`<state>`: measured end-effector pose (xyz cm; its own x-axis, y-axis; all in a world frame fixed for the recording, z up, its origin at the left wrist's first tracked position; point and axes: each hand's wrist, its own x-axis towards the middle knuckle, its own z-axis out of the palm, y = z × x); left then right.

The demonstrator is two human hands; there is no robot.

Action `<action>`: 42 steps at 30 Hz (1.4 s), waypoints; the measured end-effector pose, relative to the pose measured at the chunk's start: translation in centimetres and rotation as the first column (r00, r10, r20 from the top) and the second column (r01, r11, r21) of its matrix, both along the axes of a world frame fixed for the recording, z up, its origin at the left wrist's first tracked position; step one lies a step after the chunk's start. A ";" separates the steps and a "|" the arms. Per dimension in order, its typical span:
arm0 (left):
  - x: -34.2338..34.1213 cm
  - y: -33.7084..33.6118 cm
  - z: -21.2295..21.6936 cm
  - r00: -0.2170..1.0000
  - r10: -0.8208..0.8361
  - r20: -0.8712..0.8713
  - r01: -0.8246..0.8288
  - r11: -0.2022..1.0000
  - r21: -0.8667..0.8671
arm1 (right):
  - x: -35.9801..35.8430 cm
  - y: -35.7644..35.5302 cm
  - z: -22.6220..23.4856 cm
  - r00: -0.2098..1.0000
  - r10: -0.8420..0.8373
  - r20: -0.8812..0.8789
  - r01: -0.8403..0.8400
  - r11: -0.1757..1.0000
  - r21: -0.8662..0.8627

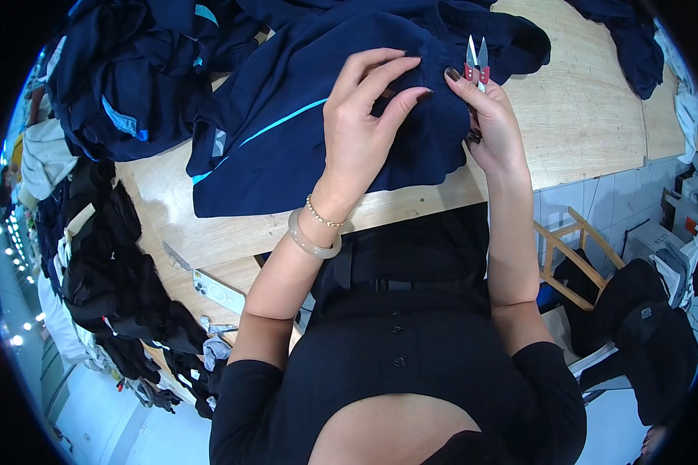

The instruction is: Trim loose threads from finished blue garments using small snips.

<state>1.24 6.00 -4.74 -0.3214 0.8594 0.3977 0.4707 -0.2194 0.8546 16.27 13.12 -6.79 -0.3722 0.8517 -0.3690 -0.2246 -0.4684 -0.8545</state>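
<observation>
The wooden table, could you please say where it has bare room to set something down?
Bare tabletop lies right of the right hand, with a narrower strip between the navy garment and the near edge. The upper left is crowded with clothes.

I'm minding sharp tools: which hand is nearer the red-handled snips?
Right. The right hand holds the snips; the left hand is left of them, over the navy garment.

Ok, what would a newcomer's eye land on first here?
Probably the red-handled thread snips, blades pointing toward the top of the picture in the right hand's grip. Next, the turquoise stripe slanting across the navy garment on the wooden table. Then the white phone, below and left of the pale bangle.
</observation>
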 end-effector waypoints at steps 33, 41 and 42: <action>0.3 0.9 -0.2 0.997 0.007 0.078 -0.009 1.000 0.020 | 1.8 1.1 7.0 0.663 -0.466 0.586 -0.645 0.044 0.763; 0.4 1.0 -0.1 0.996 0.006 0.092 -0.008 1.000 0.012 | 1.5 1.2 6.7 0.661 -0.471 0.585 -0.647 0.039 0.762; 0.4 1.0 -0.1 0.996 0.007 0.085 -0.009 1.000 0.020 | 1.5 1.2 6.7 0.662 -0.468 0.585 -0.646 0.040 0.762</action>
